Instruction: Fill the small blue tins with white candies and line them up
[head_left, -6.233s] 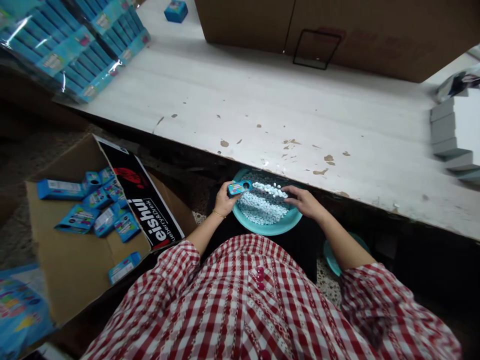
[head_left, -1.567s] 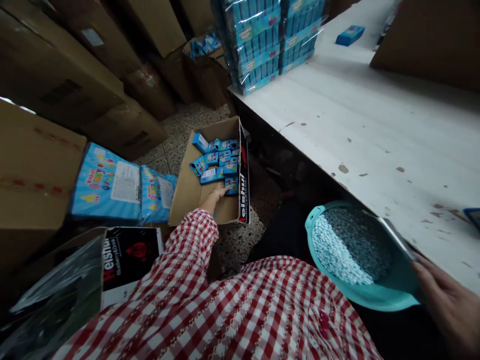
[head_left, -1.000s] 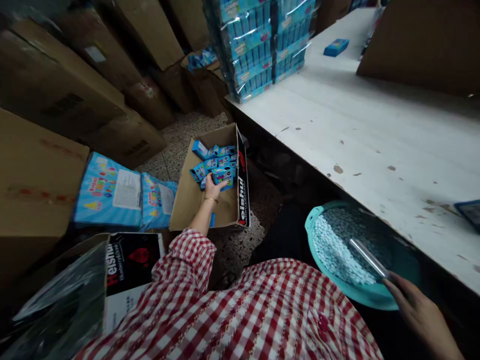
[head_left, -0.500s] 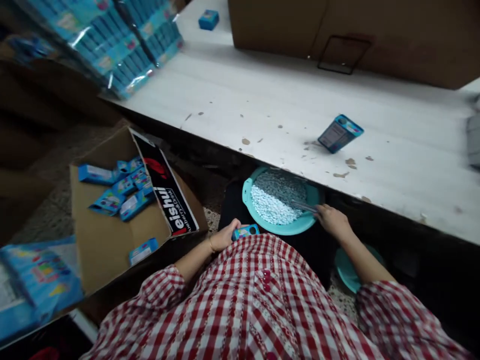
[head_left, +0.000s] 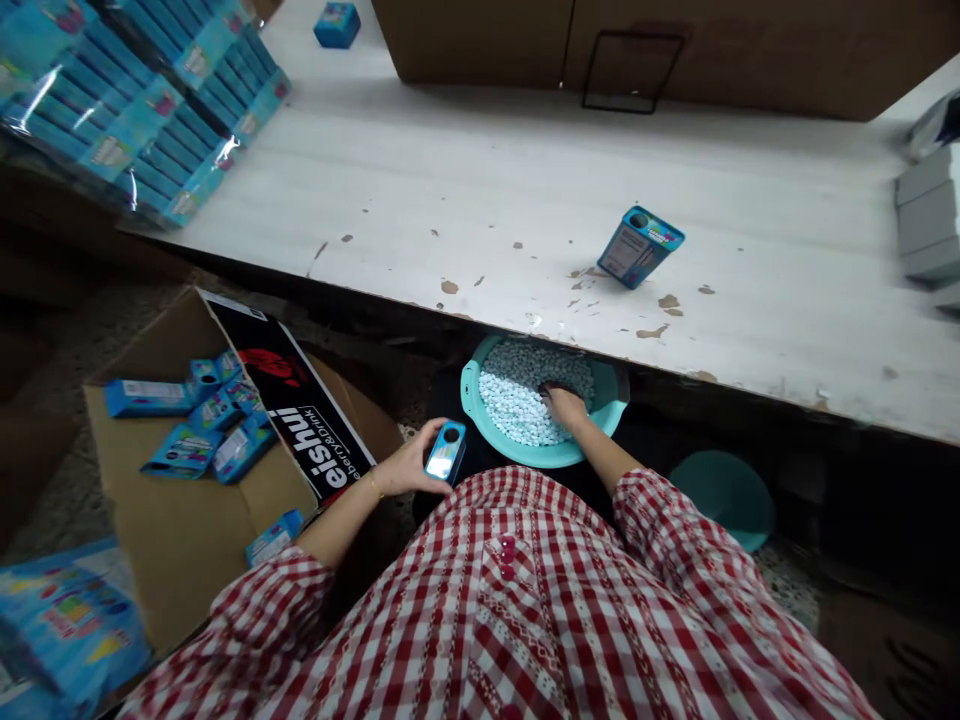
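My left hand (head_left: 411, 462) is closed around a small blue box (head_left: 445, 450), its round dark hole and pale label facing up, just left of the basin. A turquoise plastic basin (head_left: 551, 458) sits at my lap, partly under the table edge. It holds many small white pellets (head_left: 514, 400). My right hand (head_left: 564, 405) reaches into the basin, its fingertips down among the pellets and in shadow. Whether those fingers grip anything is hidden.
An open carton (head_left: 176, 530) with several blue boxes (head_left: 184, 450) stands at left. One blue box (head_left: 640, 247) stands on the white table (head_left: 450, 190). Wrapped blue packs (head_left: 150, 120) lie at its left end, a large brown carton (head_left: 487, 45) behind. Another turquoise basin (head_left: 724, 495) is lower right.
My right hand has moved left from the basin's right rim into the pellets. My left hand has raised and turned the blue box upright, moving it away from my shirt. The view has shifted.
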